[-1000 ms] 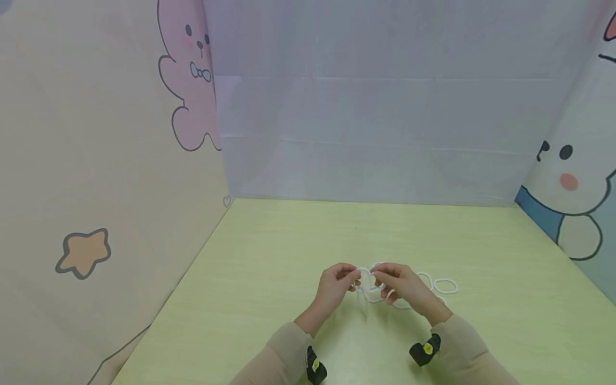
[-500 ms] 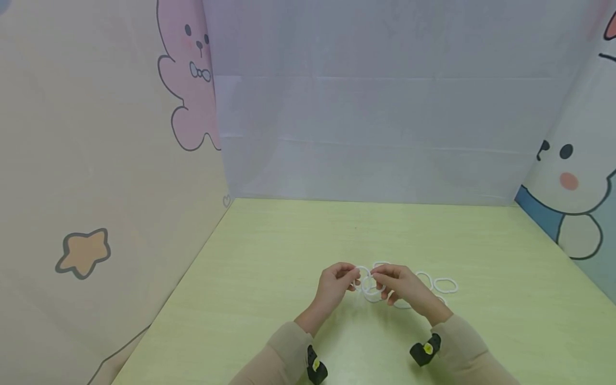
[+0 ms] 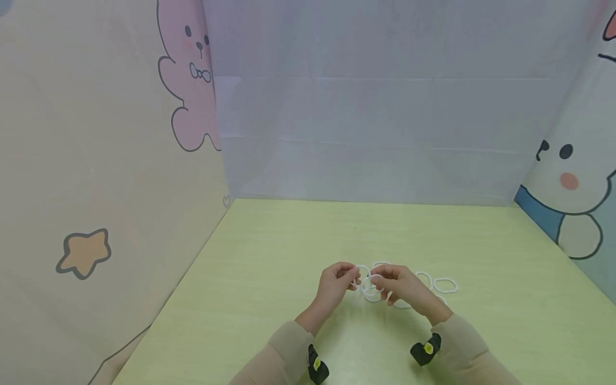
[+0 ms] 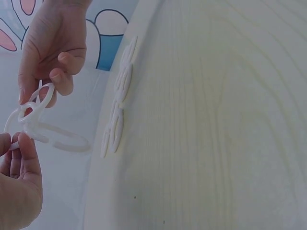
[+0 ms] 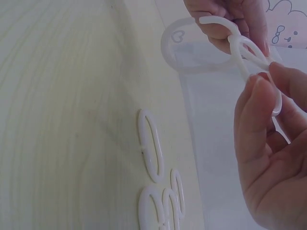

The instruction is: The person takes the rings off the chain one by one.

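In the head view my left hand pinches a white plastic ring between thumb and fingers. Just right of it, my right hand pinches another white ring. The two rings cross each other, and the right wrist view shows a loop passing through or across its neighbour; which of these I cannot tell. One ring has a free end, so it has a gap. A further pale ring hangs beside the left fingers. Both hands are above the table.
Several white rings lie flat on the pale yellow table; one ring is at the right, beyond the right hand. A pale curtain stands behind the table, and cartoon-printed sheets stand at its sides.
The ring in my right hand has turned and shifted slightly, and it now overlaps the left hand's ring more clearly. Both arms stay almost where they were.
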Available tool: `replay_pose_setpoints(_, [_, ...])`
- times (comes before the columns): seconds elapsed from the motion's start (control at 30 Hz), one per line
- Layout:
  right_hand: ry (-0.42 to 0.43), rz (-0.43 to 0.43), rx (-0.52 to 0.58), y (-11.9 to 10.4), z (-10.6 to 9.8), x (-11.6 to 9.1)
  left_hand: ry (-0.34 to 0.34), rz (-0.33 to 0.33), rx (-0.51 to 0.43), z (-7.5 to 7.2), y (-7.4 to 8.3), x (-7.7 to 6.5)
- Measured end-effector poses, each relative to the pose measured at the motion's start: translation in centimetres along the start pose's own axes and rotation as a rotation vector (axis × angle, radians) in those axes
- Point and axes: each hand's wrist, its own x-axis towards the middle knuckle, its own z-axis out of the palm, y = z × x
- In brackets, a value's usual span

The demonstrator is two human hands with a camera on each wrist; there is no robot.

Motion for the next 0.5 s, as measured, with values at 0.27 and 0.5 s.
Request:
replay_pose_setpoints(0.27, [0.017,0.000,-0.015,0.03,0.00,0.09,0.000,0.003,-0.001,0.10,-0.08,0.13])
replay_pose_setpoints(0.5, [0.023,-0.007,-0.028,0.09,-0.08,0.08,-0.002,-0.005,-0.006,0.25,-0.03,0.09])
